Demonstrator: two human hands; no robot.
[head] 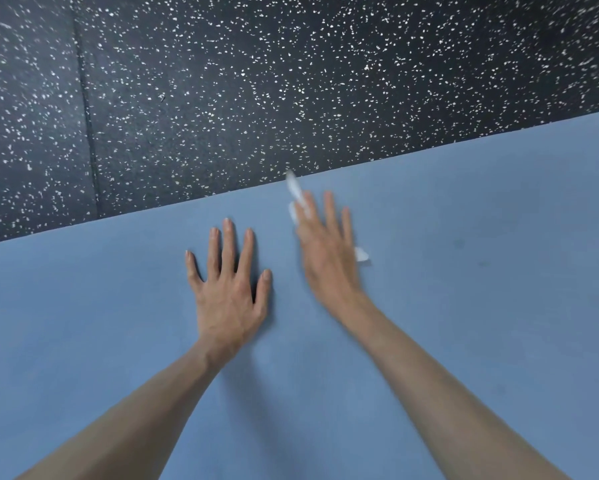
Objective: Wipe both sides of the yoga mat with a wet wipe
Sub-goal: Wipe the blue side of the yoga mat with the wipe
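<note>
Flat and spread, the right hand point(327, 251) lies palm-down on the wet wipe point(296, 199), fingers straight rather than curled, so the cloth is pressed under the palm instead of being pinched; that is probably so the most cloth meets the surface at once. The hand is blurred, which suggests it is mid-stroke. White bits of the wipe poke out past the fingertips toward the far edge and again at the little-finger side, so it looks bunched or folded beneath the hand, though its full shape is hidden. Just beside it, not touching, the left hand point(229, 289) also rests open, fingers fanned, holding nothing; its likely job is to pin the surface so it does not slide or ripple while the other hand rubs. Both rest on the blue yoga mat point(481, 341), which lies unrolled and flat, filling the near part of the view, with its far edge running at a slant close beyond the wipe. A few small dark marks show on the mat off to the right. Beyond that edge is a dark speckled floor point(291, 81). Only one face of the mat shows, so how far the task has got cannot be told.
</note>
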